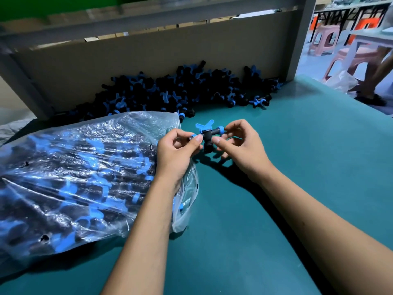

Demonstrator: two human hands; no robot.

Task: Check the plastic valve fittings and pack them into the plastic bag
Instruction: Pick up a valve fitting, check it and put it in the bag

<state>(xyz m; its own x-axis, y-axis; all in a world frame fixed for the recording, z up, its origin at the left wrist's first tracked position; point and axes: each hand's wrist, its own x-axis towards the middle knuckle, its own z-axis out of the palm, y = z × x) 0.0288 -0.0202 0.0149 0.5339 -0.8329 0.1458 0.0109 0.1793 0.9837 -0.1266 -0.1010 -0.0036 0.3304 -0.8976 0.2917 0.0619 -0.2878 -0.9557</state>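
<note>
Valve fitting btwn L hand & R hand, both pinching its ends.

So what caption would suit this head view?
Both hands, left hand and right hand, hold one valve fitting beside the filled plastic bag.

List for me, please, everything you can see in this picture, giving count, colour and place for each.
valve fitting: one, black with blue handle and rings, held above the table
loose fittings: a heap, too many to count, black and blue, against the cardboard
plastic bag: one, clear, part-filled with fittings, lying at left
table: one, teal
cardboard: one sheet, brown, standing behind
stools: several, pink, far right
left hand: pinches one end
right hand: pinches the other end
</note>
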